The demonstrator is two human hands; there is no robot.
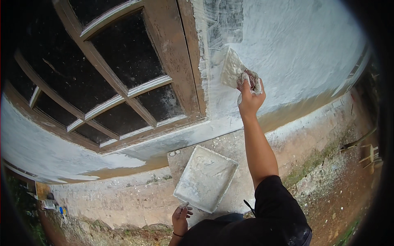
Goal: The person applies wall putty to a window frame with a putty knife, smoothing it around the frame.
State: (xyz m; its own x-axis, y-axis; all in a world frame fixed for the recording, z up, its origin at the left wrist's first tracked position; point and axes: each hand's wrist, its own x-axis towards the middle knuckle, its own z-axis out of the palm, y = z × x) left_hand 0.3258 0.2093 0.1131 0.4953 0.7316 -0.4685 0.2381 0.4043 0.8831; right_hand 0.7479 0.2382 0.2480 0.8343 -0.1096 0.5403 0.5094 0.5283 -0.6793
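My right hand (250, 96) reaches up to the wall, its fingers wrapped round a putty knife (232, 70). Thick whitish putty covers the broad blade, which lies against or very close to the wall beside the window frame; contact is hard to judge. Putty also smears my fingers and the knife's grip. Low in the view, my left hand (180, 218) hangs by the near left corner of a putty-coated tray (189, 172). Its fingers are loosely bent and apart, with whitish smears at the tips and nothing plainly held.
A brown wooden window (174, 53) with dark panes fills the upper left. Pale coating covers much of the wall (303, 49), with a grey patch (225, 24) above the knife. The tray rests on a spattered board (177, 160). A wooden piece (371, 155) stands far right.
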